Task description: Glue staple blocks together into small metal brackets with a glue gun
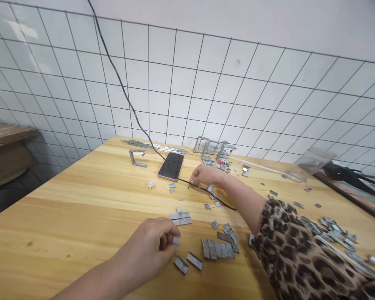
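Note:
My left hand [154, 246] is closed in a pinch on a small grey metal clip [175, 239] near the front of the wooden table [81, 208]. Flat grey metal pieces [217, 248] lie in a row just right of it, two more [187, 262] below it. My right hand [203, 175], arm in a leopard-print sleeve [300, 254], reaches far across the table with fingers curled by the black cable [206, 192] and scattered clips; what it holds is hidden.
A dark phone [171, 166] lies face up at the table's back, the cable running from it up the wire grid wall [187, 91]. Metal brackets [137, 158], a frame [209, 146], a clear plastic bag [312, 162] and a clip heap [334, 231] lie around.

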A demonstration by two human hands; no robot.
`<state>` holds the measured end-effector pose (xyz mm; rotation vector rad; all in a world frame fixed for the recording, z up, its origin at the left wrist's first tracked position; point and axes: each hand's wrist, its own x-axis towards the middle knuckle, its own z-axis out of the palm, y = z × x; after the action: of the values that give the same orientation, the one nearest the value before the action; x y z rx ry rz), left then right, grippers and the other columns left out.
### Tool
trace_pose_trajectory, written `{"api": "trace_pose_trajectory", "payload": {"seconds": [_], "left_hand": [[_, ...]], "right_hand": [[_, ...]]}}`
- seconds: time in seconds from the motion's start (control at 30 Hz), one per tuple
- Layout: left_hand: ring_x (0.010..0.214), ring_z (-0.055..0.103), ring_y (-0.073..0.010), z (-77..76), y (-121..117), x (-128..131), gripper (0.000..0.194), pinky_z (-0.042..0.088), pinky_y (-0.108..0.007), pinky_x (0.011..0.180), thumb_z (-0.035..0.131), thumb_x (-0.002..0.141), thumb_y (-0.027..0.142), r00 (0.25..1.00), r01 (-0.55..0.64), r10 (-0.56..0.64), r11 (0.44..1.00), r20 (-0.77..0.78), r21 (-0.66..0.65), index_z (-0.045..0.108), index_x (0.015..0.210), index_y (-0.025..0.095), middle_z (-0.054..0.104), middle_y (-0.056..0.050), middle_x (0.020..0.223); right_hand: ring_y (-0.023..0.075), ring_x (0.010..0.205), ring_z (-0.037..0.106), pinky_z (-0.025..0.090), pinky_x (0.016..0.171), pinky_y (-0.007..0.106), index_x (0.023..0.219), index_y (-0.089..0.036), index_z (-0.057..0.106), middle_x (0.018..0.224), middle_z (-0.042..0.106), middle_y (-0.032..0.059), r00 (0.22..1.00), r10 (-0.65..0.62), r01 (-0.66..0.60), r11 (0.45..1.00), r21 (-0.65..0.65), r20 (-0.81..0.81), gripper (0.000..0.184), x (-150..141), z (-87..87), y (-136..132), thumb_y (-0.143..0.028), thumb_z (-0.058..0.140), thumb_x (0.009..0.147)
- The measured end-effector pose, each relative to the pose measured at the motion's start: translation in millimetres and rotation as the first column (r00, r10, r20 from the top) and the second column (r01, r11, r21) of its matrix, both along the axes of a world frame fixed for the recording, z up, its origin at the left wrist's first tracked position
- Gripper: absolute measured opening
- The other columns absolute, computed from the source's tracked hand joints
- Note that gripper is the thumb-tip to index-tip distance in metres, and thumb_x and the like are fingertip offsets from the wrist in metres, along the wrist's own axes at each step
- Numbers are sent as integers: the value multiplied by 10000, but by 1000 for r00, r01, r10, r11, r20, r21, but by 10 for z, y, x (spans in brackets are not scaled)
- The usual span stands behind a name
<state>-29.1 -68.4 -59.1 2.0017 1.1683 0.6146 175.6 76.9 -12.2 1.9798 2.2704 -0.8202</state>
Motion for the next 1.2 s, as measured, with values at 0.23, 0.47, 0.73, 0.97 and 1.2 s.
{"api": "trace_pose_trajectory", "payload": {"seconds": [0.23,0.47,0.73,0.97,1.2], "left_hand": [[485,451,-87,17,-6,-1,127,347,-185,471,531,689,79,1000,-2,2,1000,-3,-6,621,727,161,499,55,562],[485,451,-88,24,10,1,146,348,-189,475,521,680,66,1000,2,-2,1000,-14,-4,620,731,162,495,56,558],[486,455,-87,17,-4,-10,149,356,-186,475,521,684,63,1000,6,-6,1000,6,-4,628,733,155,494,52,563],[530,495,-90,12,23,-36,180,387,-189,510,528,691,60,998,55,-55,996,3,71,670,767,142,551,26,636],[528,472,-87,84,24,-94,147,377,-174,500,532,726,100,990,114,-114,993,-80,-10,657,770,163,531,42,623]], "right_hand": [[228,988,625,538,807,414,1181,-178,586,1216,600,73,999,-32,31,998,-61,-25,299,-24,-93,-5,-311,590,914],[227,987,625,538,809,414,1179,-179,586,1213,602,72,998,-56,56,998,-36,-7,295,-41,-55,-27,-313,586,917],[230,977,629,540,804,416,1173,-171,585,1197,606,66,995,-76,85,983,165,-61,300,90,149,-155,-325,587,916],[167,707,634,472,627,255,718,-195,700,724,689,-10,985,19,33,955,295,-170,161,156,185,-1077,-160,584,824],[191,802,590,444,701,296,781,-225,705,816,659,26,950,230,-133,909,394,-210,140,102,-191,-1810,-100,646,758]]}}
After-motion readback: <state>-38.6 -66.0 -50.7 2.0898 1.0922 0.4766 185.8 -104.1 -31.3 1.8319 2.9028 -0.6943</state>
